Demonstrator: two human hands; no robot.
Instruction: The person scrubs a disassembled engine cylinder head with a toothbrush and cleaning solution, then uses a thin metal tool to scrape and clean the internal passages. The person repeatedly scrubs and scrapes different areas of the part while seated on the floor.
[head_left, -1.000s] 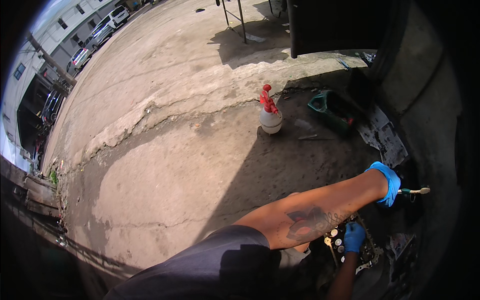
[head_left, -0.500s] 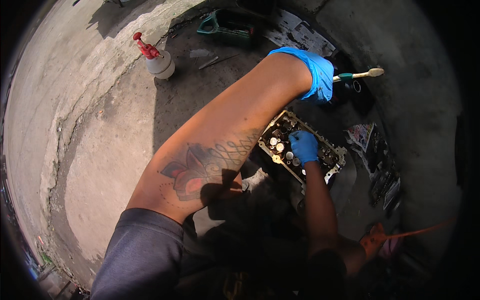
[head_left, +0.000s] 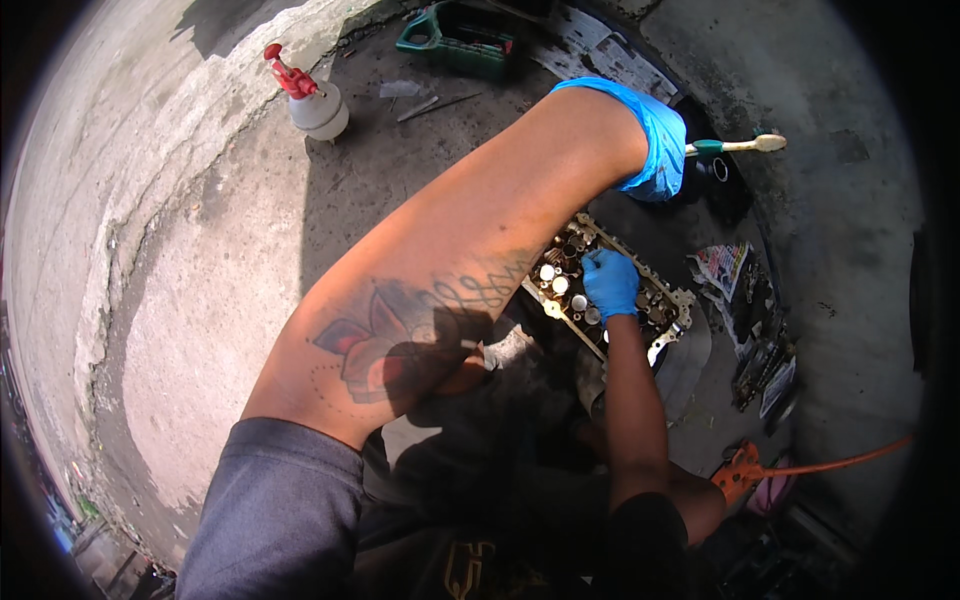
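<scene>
Presently, head view: the left hand grasps 1 toothbrush, fingers hidden; the right hand is over the engine part, its hold indeterminable. Advisable: light fingertip pressure among the part's round caps.

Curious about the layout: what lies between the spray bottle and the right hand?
In the head view, from the spray bottle to the right hand come concrete ground, the left forearm crossing over, then part of the metal engine piece.
</scene>
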